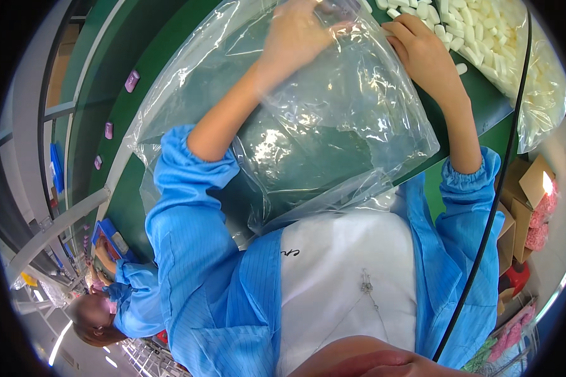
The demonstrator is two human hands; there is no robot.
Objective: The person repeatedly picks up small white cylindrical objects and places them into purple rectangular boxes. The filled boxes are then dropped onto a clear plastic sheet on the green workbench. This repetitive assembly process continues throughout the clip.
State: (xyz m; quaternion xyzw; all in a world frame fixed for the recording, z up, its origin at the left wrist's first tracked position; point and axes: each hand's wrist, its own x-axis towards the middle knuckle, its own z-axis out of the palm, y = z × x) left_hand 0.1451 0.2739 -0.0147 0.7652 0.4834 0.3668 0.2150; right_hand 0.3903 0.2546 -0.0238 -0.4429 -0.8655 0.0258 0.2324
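A large clear plastic bag point(308, 138) lies spread across the green work surface and drapes down to my front. My left hand point(295, 34) is over the far part of this bag, its fingers smeared by motion. At the bag's far right edge, my right hand point(424, 56) has its fingers bent, with thumb and forefinger close together on the film. Just beyond that hand is a heap of small white oblong pieces point(468, 28), partly in another clear bag point(538, 116). One loose white piece point(461, 68) rests beside my right hand.
Several small purple pieces point(131, 81) sit along the green conveyor-like strip at left. A co-worker in a blue smock point(141, 292) works at lower left by a blue bin point(121, 244). Cardboard boxes point(516, 217) with pink contents stand at right. A black cable point(484, 245) crosses the view.
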